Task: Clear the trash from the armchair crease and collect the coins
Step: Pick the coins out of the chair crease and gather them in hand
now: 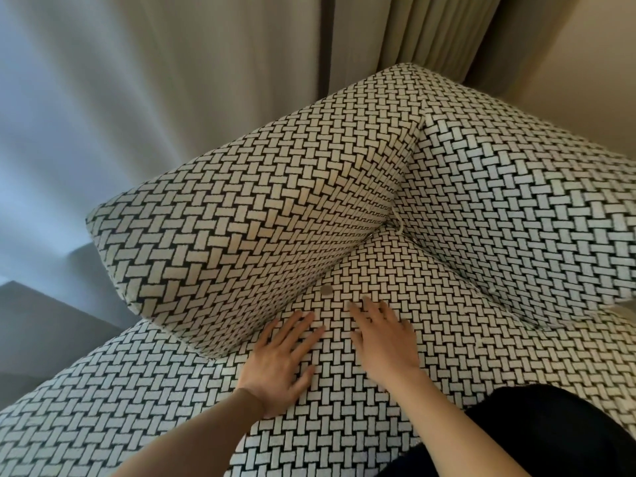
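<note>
A small round grey coin [326, 289] lies on the armchair seat [430, 339], close to the crease [303, 297] where the left arm cushion [241, 218] meets the seat. My left hand [282, 363] lies flat on the seat with its fingers spread, its fingertips just below and left of the coin. Beside it, my right hand [382, 339] also rests flat with straight fingers, tips a short way right of the coin. Neither hand holds anything. A pale thread-like scrap [399, 226] sits in the far corner of the crease.
The back cushion [516, 201] rises on the right in the same black-and-white woven pattern. Grey curtains [206, 63] hang behind the chair. Dark clothing [550, 432] fills the lower right corner. A grey floor [41, 325] shows at the left.
</note>
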`<state>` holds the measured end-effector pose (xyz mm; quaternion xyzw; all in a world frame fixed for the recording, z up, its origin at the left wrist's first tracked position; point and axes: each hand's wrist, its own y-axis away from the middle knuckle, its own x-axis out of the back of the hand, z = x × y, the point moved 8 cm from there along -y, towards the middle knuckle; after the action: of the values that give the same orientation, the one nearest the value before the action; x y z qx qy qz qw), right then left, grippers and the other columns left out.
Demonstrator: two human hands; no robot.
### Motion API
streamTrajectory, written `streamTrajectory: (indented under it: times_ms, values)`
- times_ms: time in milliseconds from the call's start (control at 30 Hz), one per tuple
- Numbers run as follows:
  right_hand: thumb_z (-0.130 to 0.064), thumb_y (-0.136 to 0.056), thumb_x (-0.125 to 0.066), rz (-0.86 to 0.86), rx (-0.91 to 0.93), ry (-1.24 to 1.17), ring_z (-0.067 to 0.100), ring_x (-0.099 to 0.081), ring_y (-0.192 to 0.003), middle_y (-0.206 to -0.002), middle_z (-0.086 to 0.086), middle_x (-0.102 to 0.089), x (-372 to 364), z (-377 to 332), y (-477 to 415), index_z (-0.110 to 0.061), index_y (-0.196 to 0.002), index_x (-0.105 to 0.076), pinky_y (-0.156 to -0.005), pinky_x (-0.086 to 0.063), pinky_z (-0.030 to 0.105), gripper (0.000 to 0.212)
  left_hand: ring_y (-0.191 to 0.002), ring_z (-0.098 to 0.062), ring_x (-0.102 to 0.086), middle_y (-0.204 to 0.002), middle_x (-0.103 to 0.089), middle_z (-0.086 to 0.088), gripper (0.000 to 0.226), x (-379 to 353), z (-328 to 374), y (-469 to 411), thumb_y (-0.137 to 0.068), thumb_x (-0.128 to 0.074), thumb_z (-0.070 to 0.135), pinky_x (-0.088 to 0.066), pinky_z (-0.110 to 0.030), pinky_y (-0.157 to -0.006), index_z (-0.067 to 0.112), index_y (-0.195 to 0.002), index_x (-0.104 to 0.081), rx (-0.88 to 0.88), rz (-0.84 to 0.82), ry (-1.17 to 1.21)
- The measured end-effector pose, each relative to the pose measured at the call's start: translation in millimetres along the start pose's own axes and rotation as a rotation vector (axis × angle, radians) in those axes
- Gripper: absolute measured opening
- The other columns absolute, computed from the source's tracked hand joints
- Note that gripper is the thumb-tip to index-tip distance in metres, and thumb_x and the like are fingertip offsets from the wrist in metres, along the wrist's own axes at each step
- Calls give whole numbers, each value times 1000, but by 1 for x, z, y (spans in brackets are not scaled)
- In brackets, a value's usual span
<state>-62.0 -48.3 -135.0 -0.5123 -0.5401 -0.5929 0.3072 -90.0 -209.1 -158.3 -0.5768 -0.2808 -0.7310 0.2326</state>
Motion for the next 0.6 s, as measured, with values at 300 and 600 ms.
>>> streamTrajectory:
  times_ms: [300, 600]
  values:
    - [-36, -99, -37, -115, 44, -218, 17, 6, -146, -159, -6, 6, -12, 36, 30, -36, -149, -1, -116, 1, 36, 62, -143, -10, 2, -155, 14, 15, 73, 5, -3, -19, -86, -23, 62, 2, -41, -115, 42, -143, 18, 80, 19, 116]
    - [-38, -98, -38, -65, 15, -340, 4, 10, -143, -156, -19, 6, -16, 43, 31, -44, -147, -5, -115, 7, 40, 59, -139, -14, 25, -153, 24, 2, 68, 10, 39, -108, -96, -20, 47, 15, -32, -112, 22, -145, 20, 50, 11, 73]
